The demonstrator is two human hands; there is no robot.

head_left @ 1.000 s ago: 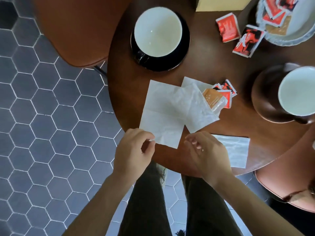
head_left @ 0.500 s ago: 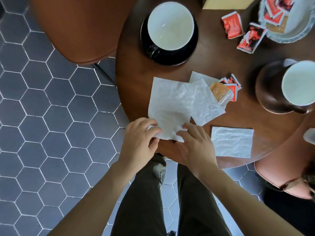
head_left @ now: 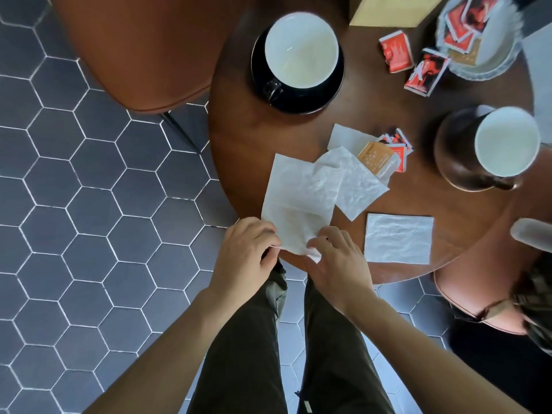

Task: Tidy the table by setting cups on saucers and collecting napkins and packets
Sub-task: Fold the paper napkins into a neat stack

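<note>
A large white napkin (head_left: pixel 301 198) lies unfolded at the near edge of the round wooden table (head_left: pixel 239 138). My left hand (head_left: pixel 248 258) pinches its near left corner and my right hand (head_left: pixel 337 264) pinches its near right corner, which curls up. A second crumpled napkin (head_left: pixel 355 183) overlaps it, a third (head_left: pixel 343 135) peeks out behind, and a flat folded one (head_left: pixel 398 237) lies to the right. An orange packet (head_left: pixel 378 158) and red packets (head_left: pixel 398 143) sit on the napkins. A white-lined cup (head_left: pixel 301 52) stands on a black saucer (head_left: pixel 328 94); another cup (head_left: pixel 504 141) stands on a brown saucer (head_left: pixel 451 156).
Two red packets (head_left: pixel 395 52) (head_left: pixel 424 74) lie loose at the back right beside a glass dish (head_left: pixel 484 67) holding more packets. A yellow box (head_left: pixel 388 13) stands at the far edge. Brown chairs (head_left: pixel 143 49) (head_left: pixel 466 297) flank the table over a hexagon-tiled floor.
Both hands came forward to the big napkin's near edge and took hold of its two corners; the right corner is now lifted and curled. The camera moved a little.
</note>
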